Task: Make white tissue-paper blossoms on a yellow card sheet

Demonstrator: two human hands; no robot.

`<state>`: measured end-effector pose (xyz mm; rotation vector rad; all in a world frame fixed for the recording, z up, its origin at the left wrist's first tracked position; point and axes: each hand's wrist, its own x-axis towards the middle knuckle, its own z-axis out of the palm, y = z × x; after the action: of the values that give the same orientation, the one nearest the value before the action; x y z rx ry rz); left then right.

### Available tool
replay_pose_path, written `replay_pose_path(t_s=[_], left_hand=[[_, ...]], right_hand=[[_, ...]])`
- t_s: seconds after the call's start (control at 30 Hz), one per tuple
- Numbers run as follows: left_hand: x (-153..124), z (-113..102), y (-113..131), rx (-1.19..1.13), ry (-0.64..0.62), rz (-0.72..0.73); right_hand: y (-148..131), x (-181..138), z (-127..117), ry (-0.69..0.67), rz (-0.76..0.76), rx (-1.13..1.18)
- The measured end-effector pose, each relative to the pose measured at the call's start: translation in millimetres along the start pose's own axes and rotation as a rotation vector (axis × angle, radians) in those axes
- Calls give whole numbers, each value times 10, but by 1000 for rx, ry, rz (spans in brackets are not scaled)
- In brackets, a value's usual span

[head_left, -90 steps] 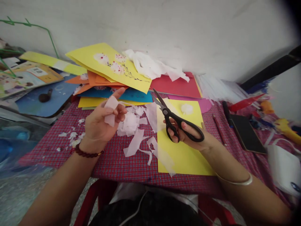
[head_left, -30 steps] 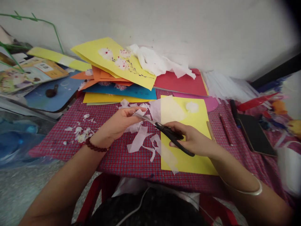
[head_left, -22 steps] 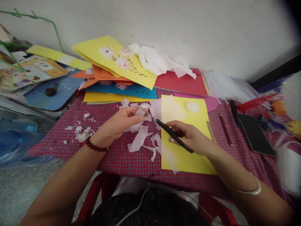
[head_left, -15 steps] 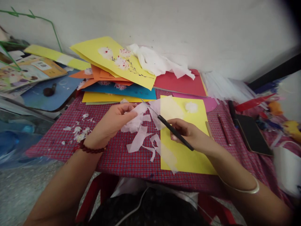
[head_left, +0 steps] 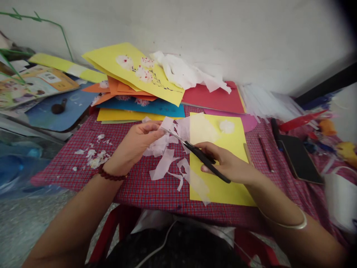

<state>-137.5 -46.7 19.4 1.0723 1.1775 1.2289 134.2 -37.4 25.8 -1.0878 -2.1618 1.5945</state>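
My left hand [head_left: 134, 145] pinches a small piece of white tissue paper [head_left: 167, 124] between thumb and fingers above the checked cloth. My right hand [head_left: 227, 163] grips black-handled scissors [head_left: 200, 156], whose blades point up-left and meet the held piece. Below them lie several loose white tissue strips [head_left: 167, 163]. Under my right hand is a yellow card sheet [head_left: 220, 186] with a small white tissue tuft [head_left: 226, 126] near its far edge.
A red checked cloth [head_left: 139, 190] covers the table. Stacked coloured card sheets [head_left: 139, 80] and crumpled white tissue [head_left: 186, 74] lie against the wall. Tissue scraps [head_left: 93, 158] are at the left. A pencil [head_left: 264, 152] and a black phone [head_left: 299, 158] lie at the right.
My left hand lowered the tissue piece from in front of me to just above the table. My right hand brought the scissors to it, and the blades have worked at its edge.
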Motion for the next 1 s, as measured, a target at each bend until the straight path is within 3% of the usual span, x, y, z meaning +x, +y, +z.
replay_pose_path(t_s=[0.37,0.57,0.67,0.87,1.0], left_hand=[[10,38,-48,-11,-30,-85],[7,37,-43,14,-30,-66],[-5,21,3,79,21,-7],[38,-121,94,354,255,217],[117,-254,66,531,286,358]], right_hand=[[-48,30,80,28,-17,88],[-32,31,104,64,49,141],[-18,31,73,59,33,140],[-19,-12,-43,29,-28,182],[45,-56,-71,-24,-110,234]])
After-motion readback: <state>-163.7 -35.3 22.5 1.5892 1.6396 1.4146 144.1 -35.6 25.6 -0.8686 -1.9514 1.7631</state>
